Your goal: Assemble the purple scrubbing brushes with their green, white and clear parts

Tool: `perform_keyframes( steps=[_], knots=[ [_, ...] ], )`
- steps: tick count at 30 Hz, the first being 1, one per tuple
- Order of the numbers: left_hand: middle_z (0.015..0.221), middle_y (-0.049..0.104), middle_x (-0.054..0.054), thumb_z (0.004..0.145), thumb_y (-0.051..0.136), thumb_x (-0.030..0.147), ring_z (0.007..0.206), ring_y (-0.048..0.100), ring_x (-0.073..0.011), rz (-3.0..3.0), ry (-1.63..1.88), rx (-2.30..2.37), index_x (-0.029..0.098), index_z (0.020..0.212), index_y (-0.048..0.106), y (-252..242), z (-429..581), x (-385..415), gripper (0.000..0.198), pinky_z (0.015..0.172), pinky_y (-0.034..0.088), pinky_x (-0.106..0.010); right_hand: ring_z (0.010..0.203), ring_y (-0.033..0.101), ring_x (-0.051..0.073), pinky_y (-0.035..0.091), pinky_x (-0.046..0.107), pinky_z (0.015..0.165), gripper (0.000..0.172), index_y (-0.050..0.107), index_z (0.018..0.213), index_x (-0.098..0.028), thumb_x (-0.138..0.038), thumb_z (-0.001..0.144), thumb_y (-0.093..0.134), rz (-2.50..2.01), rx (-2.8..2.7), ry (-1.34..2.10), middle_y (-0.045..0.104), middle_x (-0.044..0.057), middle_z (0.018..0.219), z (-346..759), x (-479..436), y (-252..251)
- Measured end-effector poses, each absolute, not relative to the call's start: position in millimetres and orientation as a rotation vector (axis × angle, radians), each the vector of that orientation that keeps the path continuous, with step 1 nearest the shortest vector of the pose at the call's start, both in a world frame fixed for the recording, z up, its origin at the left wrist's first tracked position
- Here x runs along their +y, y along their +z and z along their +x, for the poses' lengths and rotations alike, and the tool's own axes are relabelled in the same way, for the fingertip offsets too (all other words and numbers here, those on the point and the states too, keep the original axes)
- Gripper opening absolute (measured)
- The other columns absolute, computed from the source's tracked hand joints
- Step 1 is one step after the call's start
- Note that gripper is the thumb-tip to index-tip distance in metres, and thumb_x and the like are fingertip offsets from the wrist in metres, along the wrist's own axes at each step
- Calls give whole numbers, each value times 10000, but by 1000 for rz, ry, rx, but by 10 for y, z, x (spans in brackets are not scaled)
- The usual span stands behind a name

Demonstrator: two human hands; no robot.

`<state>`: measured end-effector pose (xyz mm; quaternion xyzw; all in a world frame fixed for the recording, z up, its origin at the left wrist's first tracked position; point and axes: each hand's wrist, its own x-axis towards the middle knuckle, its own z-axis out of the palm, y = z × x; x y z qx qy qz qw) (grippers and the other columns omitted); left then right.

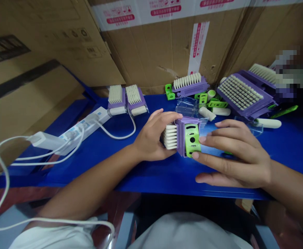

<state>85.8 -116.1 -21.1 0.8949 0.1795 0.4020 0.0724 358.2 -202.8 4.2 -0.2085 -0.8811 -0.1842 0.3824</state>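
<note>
the left hand (151,136) is closed around the bristle end of a purple brush with a green clip (190,138), its fingers curled over the top and gripping it. the white bristles (170,136) point toward the left hand, and the green clip faces up and toward the person. the brush sits near the middle of the counter's front edge, held just above the blue surface or resting on it; which of the two cannot be told. the right hand (234,152) lies open beside it, fingers (219,138) spread, with the tips at the green clip, though how firmly they press cannot be told.

along the back edge of the blue counter (101,162), two purple brushes (122,98) stand side by side, with a white power strip (86,126) and its white cable (115,131) to their left. toward the back right corner lie a purple brush with green end pieces (189,86), a large purple brush head (244,91), clear plastic covers (185,107), loose green clips (203,98) and cream handles (268,123). cardboard boxes (167,45) stand behind the counter.
</note>
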Motion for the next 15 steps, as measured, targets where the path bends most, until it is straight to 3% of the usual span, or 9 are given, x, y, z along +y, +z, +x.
perform_keyframes(
  steps=[9,15],
  knots=[
    [1444,754,-109,860,792,426,1281,781,-367,2694,1199,522,302,1551,439,-218,851,-1138,786,1240,511,-665,949,699,190,612,469,1075,209,778,1181,-228,-400,1064,757,-567,-2271,-462,782,14,968,3597,-2087,117],
    [1441,759,-104,856,791,462,1262,788,-371,2715,1196,525,308,1547,435,-215,855,-1135,792,1217,535,-685,910,676,178,606,471,1071,135,786,1159,-259,-341,1064,735,-539,-2238,-451,779,0,967,3570,-2036,35]
  ],
)
